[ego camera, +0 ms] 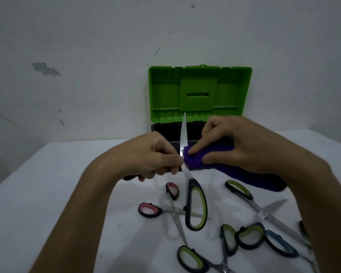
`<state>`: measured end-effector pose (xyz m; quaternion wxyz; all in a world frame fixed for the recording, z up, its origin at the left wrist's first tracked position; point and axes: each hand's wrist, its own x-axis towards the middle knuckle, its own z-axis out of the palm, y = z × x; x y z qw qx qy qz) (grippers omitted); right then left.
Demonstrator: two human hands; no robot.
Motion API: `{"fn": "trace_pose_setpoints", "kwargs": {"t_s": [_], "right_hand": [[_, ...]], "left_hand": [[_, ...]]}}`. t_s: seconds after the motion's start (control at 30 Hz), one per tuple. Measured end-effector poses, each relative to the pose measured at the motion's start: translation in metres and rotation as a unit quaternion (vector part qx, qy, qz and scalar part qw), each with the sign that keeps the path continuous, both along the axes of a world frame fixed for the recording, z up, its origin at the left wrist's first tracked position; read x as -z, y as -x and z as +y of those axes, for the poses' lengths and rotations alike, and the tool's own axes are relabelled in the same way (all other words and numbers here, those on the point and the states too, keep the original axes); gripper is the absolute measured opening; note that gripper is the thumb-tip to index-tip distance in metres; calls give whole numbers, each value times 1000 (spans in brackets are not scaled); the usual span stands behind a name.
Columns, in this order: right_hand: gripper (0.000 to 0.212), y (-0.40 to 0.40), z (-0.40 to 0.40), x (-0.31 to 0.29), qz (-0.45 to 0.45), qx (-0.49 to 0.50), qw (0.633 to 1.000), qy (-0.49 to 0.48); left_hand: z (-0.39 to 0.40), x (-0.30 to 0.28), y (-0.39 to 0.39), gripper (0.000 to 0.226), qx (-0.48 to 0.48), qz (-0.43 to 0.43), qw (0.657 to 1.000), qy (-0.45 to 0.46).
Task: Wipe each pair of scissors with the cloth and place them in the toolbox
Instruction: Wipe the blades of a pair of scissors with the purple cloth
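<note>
Scissors (193,196) with green-lined black handles are held open above the worktop (57,194), one blade pointing up before the toolbox (200,95). The left hand (156,156) has its fingers curled round the other handle. The right hand (234,146) grips a purple cloth (197,160), fingers pressing it against the blade. The toolbox stands open at the wall. More scissors (165,209) lie scattered on the worktop below.

Two bare forearms are showing from the bottom of the view, with no sleeve covering either one. The left hand (156,154) and right hand (242,146) are wearing no gloves, rings or watch, and the fingernails are looking short and plain.
</note>
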<state>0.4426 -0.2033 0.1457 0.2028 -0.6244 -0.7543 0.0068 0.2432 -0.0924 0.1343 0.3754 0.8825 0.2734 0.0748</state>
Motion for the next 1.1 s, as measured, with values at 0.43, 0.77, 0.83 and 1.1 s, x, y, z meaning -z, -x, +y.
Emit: {"fn": "trace_pose_setpoints", "kwargs": {"t_s": [0.43, 0.77, 0.83, 1.1], "right_hand": [[27, 18, 6, 4, -13, 32, 997, -67], [35, 28, 1, -1, 4, 41, 990, -136], [33, 24, 8, 6, 6, 61, 987, -152], [32, 12, -1, -5, 25, 85, 978, -190]], "left_hand": [[1, -3, 7, 32, -8, -6, 1000, -22], [-6, -7, 6, 32, 3, 19, 1000, -16], [-8, -9, 7, 32, 17, 26, 999, -24], [-9, -8, 5, 32, 22, 55, 998, -23]]}}
